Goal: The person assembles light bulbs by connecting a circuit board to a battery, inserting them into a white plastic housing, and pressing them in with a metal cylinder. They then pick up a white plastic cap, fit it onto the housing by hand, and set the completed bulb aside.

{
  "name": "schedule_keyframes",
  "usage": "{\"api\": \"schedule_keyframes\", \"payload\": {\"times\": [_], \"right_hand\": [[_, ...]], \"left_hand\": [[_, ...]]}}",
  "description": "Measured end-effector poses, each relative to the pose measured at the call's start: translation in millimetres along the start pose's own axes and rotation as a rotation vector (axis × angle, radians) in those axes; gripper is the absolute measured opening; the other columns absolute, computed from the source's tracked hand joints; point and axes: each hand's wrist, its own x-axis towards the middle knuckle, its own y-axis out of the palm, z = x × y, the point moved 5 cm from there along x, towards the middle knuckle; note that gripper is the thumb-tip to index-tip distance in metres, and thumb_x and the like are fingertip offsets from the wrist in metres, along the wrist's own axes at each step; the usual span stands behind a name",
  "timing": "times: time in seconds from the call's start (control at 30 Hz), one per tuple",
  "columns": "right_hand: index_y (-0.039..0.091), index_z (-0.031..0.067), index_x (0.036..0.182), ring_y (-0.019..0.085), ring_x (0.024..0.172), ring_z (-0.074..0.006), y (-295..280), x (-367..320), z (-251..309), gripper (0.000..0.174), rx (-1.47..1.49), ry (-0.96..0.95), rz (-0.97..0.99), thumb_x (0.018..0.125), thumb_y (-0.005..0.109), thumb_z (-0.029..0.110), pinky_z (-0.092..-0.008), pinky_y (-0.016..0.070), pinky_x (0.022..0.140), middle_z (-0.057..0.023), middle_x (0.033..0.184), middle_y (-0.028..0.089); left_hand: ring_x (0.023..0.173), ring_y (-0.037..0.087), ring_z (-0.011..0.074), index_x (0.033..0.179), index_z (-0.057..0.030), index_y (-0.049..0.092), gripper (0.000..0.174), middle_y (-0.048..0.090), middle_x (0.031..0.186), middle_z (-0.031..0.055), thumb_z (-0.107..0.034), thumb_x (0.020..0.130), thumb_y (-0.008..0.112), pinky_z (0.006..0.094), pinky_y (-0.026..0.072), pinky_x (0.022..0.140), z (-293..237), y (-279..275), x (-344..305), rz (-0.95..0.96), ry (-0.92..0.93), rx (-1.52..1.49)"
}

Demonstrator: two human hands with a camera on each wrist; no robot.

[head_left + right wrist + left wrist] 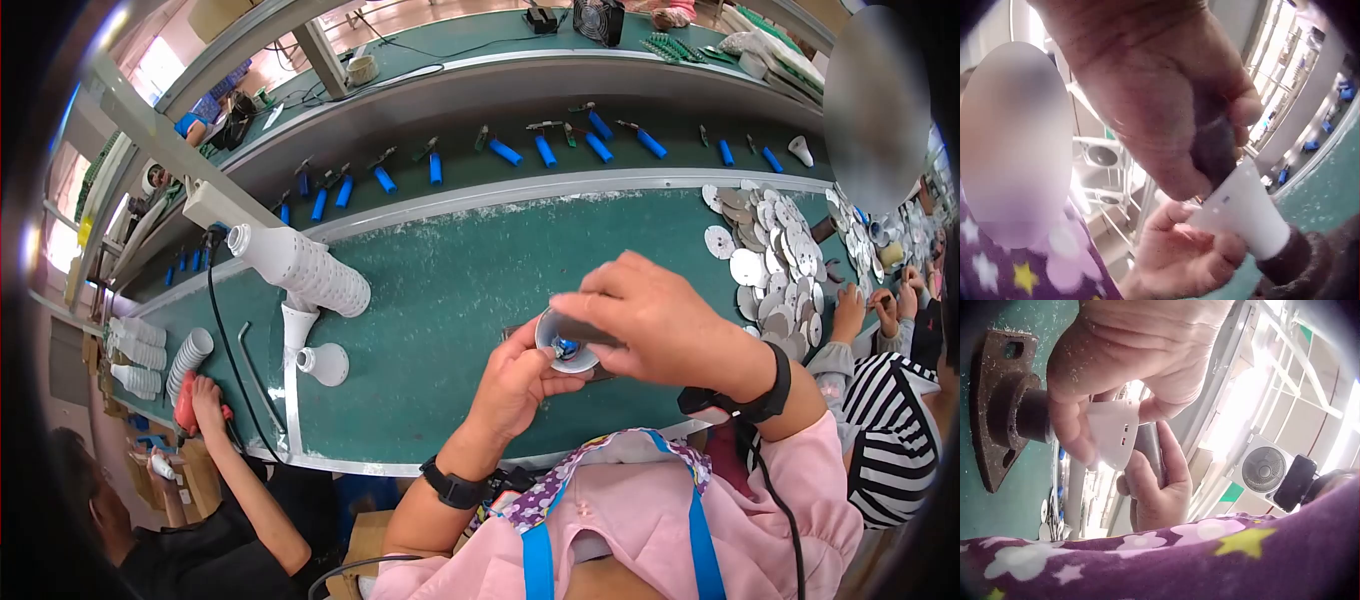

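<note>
My left hand (508, 388) grips a white, cone-shaped plastic housing (1112, 432), its wide mouth turned up toward the head camera. Inside the housing, a small blue part (567, 349) shows. A dark brown metal fixture (999, 415) with a flanged base stands on the bench, and the narrow end of the housing meets its post. In my right hand (650, 315) is a dark grey cylinder (1215, 153), held between thumb and fingers. Its lower end is right at the housing's mouth, and in the right wrist view the rim overlaps it.
Stacked white housings (305, 270) and a single housing (324, 364) stand left on the green bench. A pile of metal discs (775, 260) lies right. Blue cylinders with small boards (505, 151) line the back channel. Another person's hand holds a red power tool (186, 404) at left.
</note>
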Motion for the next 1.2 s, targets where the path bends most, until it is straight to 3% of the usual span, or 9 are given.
{"api": "schedule_keyframes", "payload": {"times": [0.17, 0.23, 0.3, 0.5, 0.6, 0.87, 0.97, 1.03, 1.2], "right_hand": [[0.056, 0.0116, 0.105, 0.052, 0.078, -0.0273, -17.4, 4.8, 12.0, 0.047, -0.001, -0.007, -0.202, 0.06, 0.068, 0.01, -0.0348, 0.0473, 0.063, -0.0076, 0.088, 0.053], [0.057, 0.0123, 0.108, 0.053, 0.08, -0.026, 10.8, -0.9, 2.0, 0.053, -0.033, 0.118, 0.186, 0.057, 0.07, 0.009, -0.0346, 0.0468, 0.067, -0.0071, 0.091, 0.056], [0.056, 0.0121, 0.108, 0.053, 0.08, -0.026, 9.5, 1.4, 1.2, 0.053, -0.054, 0.103, 0.2, 0.057, 0.07, 0.01, -0.035, 0.0472, 0.067, -0.0069, 0.09, 0.055], [0.056, 0.01, 0.104, 0.053, 0.08, -0.0276, -7.4, 6.8, 12.0, 0.045, -0.03, 0.058, -0.101, 0.061, 0.067, 0.01, -0.0359, 0.0483, 0.064, -0.0085, 0.088, 0.054], [0.055, 0.0093, 0.106, 0.053, 0.08, -0.0279, 12.1, 2.9, 1.8, 0.045, -0.118, 0.138, 0.194, 0.062, 0.066, 0.01, -0.0369, 0.0476, 0.065, -0.0086, 0.089, 0.055], [0.05, 0.0084, 0.111, 0.056, 0.083, -0.0303, -5.7, -31.6, -22.5, 0.049, 0.061, 0.3, -0.148, 0.065, 0.066, 0.013, -0.0369, 0.0454, 0.071, -0.0115, 0.093, 0.057], [0.046, 0.0097, 0.115, 0.054, 0.086, -0.032, 34.6, -73.6, -56.2, 0.052, 0.051, 0.455, -0.133, 0.067, 0.065, 0.015, -0.0391, 0.0444, 0.072, -0.0119, 0.093, 0.056], [0.044, 0.01, 0.117, 0.054, 0.088, -0.0325, 58.1, -94.7, -68.8, 0.054, 0.031, 0.515, -0.1, 0.067, 0.065, 0.016, -0.0405, 0.0437, 0.073, -0.0118, 0.094, 0.056], [0.039, 0.0068, 0.122, 0.051, 0.094, -0.0337, 45.4, -70.3, -48.4, 0.068, 0.034, 0.312, -0.134, 0.063, 0.071, 0.018, -0.0455, 0.0403, 0.082, -0.0161, 0.101, 0.053]], "left_hand": [[0.091, 0.06, 0.0205, 0.124, -0.0013, 0.04, 0.041, 0.055, 0.107, 0.012, -0.014, 0.085, 0.043, 0.0303, 0.0531, 0.075, 2.0, -1.1, -0.8, 0.018, 0.003, 0.011], [0.091, 0.06, 0.0201, 0.124, -0.0013, 0.039, 0.041, 0.055, 0.107, 0.0119, -0.013, 0.085, 0.042, 0.0302, 0.0531, 0.075, 1.4, -0.7, 0.4, 0.012, 0.006, 0.007], [0.091, 0.06, 0.0201, 0.124, -0.0011, 0.039, 0.041, 0.055, 0.107, 0.012, -0.012, 0.084, 0.042, 0.0302, 0.0531, 0.075, 0.5, 0.1, 0.7, 0.014, 0.006, 0.01], [0.09, 0.06, 0.0197, 0.123, -0.001, 0.039, 0.041, 0.055, 0.107, 0.0118, -0.011, 0.084, 0.041, 0.0303, 0.053, 0.075, 2.8, -2.7, -0.5, 0.011, -0.006, 0.007], [0.089, 0.06, 0.0188, 0.123, -0.001, 0.039, 0.042, 0.055, 0.106, 0.0114, -0.013, 0.084, 0.042, 0.0297, 0.053, 0.074, -0.6, 1.1, 2.4, 0.027, -0.009, 0.029], [0.081, 0.061, 0.0157, 0.122, -0.0032, 0.042, 0.041, 0.055, 0.107, 0.0095, -0.021, 0.086, 0.049, 0.0244, 0.0508, 0.064, -3.6, -17.4, -12.0, -0.073, -0.007, 0.054], [0.081, 0.058, 0.0145, 0.117, -0.004, 0.048, 0.037, 0.054, 0.109, 0.0095, -0.017, 0.083, 0.054, 0.0217, 0.0469, 0.058, -9.7, -55.7, -18.7, -0.442, 0.229, 0.415], [0.088, 0.054, 0.0175, 0.11, -0.0043, 0.052, 0.033, 0.053, 0.109, 0.0098, -0.011, 0.078, 0.058, 0.0239, 0.0442, 0.06, -22.5, -72.7, -24.6, -0.693, 0.58, 1.144], [0.097, 0.051, 0.0227, 0.103, -0.0049, 0.055, 0.029, 0.053, 0.107, 0.0097, -0.008, 0.075, 0.059, 0.0292, 0.0438, 0.071, -18.5, -91.4, -23.9, -0.757, 0.609, 1.32]]}}
